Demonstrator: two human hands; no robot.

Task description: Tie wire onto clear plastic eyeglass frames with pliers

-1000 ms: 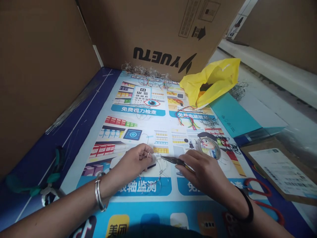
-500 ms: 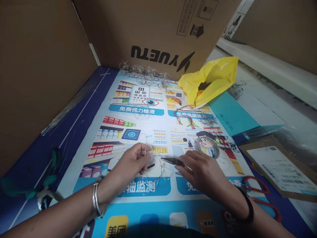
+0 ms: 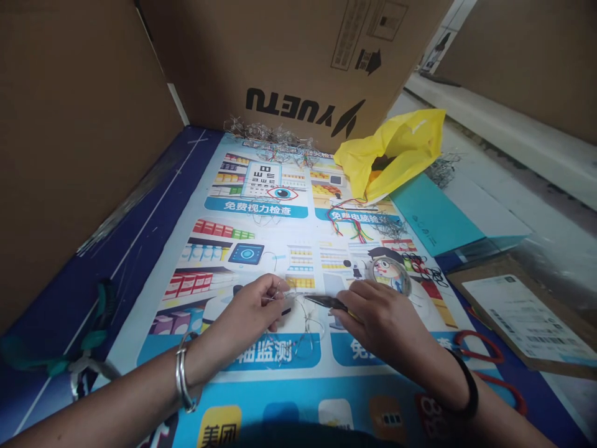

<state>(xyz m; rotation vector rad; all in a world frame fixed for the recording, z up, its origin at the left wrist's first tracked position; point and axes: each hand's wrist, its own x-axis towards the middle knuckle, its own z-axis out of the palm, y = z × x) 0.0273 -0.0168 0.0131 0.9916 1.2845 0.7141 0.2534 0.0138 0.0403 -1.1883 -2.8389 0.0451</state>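
Note:
My left hand (image 3: 254,308) is closed in a pinch on a thin silver wire (image 3: 305,323) that loops down over the printed poster (image 3: 261,249). My right hand (image 3: 375,317) is wrapped round dark needle-nose pliers (image 3: 326,302), whose tips point left toward the wire beside my left fingers. Both hands rest low on the poster, a few centimetres apart. A metal bangle sits on my left wrist and a black band on my right.
A roll of clear tape (image 3: 392,274) lies just beyond my right hand. A yellow plastic bag (image 3: 392,152), coloured cords (image 3: 352,221), wire piles (image 3: 275,137), a teal folder (image 3: 433,214), red-handled scissors (image 3: 485,358) and cardboard boxes (image 3: 289,56) surround the poster.
The hands have barely moved; the pliers' tips edged slightly closer to the wire held by my left fingers, and the view shifted a little.

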